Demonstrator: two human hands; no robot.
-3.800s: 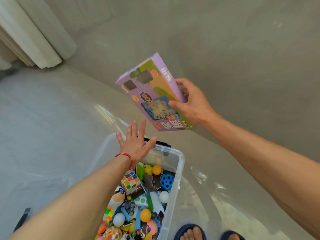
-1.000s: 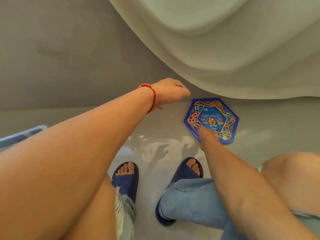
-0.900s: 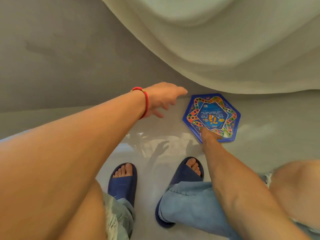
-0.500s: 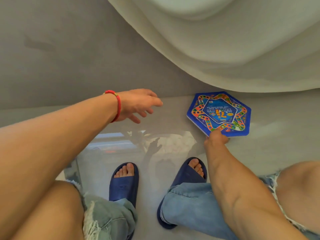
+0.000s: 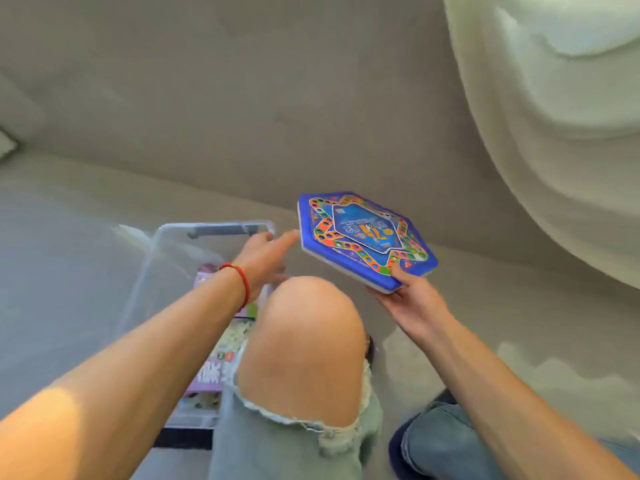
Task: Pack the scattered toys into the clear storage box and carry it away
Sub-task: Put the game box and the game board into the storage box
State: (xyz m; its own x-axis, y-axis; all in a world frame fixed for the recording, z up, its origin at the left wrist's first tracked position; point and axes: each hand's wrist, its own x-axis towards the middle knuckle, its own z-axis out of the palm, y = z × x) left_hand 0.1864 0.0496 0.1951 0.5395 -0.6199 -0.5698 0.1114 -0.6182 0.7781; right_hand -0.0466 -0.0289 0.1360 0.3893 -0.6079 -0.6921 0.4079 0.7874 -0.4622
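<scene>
While a pale grey glossy floor (image 5: 86, 278) meets a plain grey wall (image 5: 242, 98) and a cream curtain (image 5: 554, 133) hangs at the right, the right hand (image 5: 412, 303) holds a blue hexagonal game box (image 5: 367, 239) off the floor, fingers spread beneath its near corner and the thumb pressed on top. The left hand (image 5: 265, 256), with a red cord bracelet (image 5: 239, 280) at the wrist, is open and holds nothing, its fingertips just beside the box's left edge. Below the left hand stands the clear plastic storage box (image 5: 152, 258), a purple rectangular game box (image 5: 211, 372) lying inside. A bare knee (image 5: 304, 341) in torn jeans covers part of it.
</scene>
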